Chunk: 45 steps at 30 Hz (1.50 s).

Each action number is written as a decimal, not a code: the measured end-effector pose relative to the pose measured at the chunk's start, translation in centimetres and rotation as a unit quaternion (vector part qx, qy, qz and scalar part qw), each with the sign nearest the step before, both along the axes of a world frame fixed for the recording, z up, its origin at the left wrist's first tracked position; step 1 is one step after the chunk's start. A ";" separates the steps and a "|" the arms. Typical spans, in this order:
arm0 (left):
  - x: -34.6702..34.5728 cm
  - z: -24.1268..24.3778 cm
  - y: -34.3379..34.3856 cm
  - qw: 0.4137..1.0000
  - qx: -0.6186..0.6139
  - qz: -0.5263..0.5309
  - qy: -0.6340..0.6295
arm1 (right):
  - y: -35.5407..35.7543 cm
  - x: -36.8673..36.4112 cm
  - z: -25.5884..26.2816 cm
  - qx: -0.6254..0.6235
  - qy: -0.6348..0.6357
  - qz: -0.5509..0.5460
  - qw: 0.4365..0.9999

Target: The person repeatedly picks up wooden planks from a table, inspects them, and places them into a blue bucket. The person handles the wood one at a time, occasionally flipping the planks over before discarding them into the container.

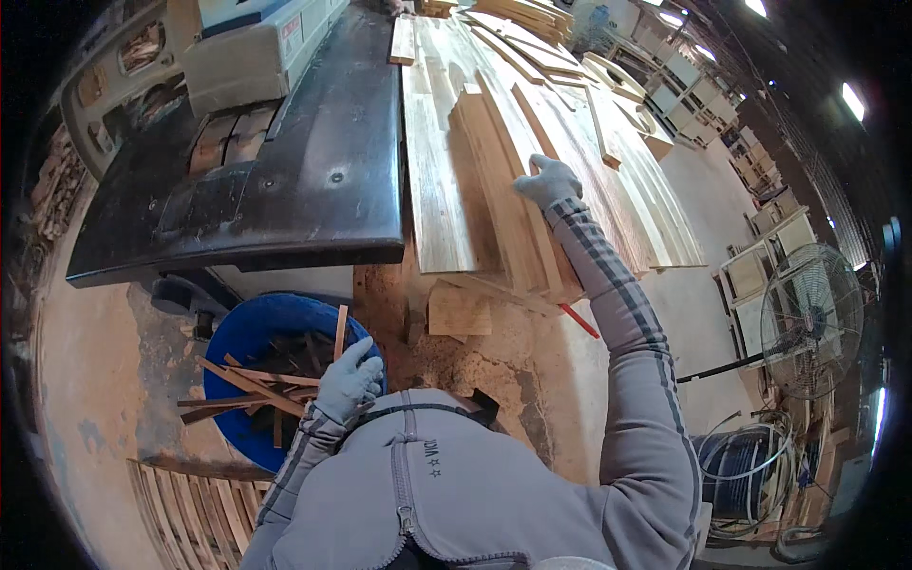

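My gloved right hand rests on the edge of a stack of long wooden boards, its fingers curled at the wood; whether it grips a board is not clear. The stack lies on a wide laminated wood panel. Low on the left, my gloved left hand is beside the rim of a blue barrel. A short wooden strip stands up just behind its fingers; I cannot tell if the hand holds it. Wooden offcuts stick out of the barrel.
A woodworking machine with a dark metal table is at the left of the panel. More boards lie at the far end. A pedestal fan stands at right, above a dark blue drum with coiled hose. A slatted wooden pallet lies lower left.
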<state>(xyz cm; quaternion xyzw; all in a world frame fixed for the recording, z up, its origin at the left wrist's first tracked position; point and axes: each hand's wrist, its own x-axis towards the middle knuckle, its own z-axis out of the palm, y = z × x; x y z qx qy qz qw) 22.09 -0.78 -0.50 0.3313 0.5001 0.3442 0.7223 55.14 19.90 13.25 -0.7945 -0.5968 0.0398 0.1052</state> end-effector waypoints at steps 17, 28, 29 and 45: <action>0.9 -3.5 1.8 0.994 0.050 -0.033 0.091 | -11.8 -6.1 -7.2 0.219 0.020 0.287 0.932; 2.8 -4.7 3.4 0.977 0.129 -0.118 0.125 | -12.9 -0.9 -8.1 0.348 0.134 0.089 0.923; 2.5 -4.7 3.3 0.981 0.114 -0.109 0.113 | -12.9 -1.0 -8.2 0.355 0.144 0.084 0.920; -4.6 -4.4 1.9 0.925 0.239 0.070 0.288 | -13.0 -10.8 -11.5 0.252 0.395 0.210 0.858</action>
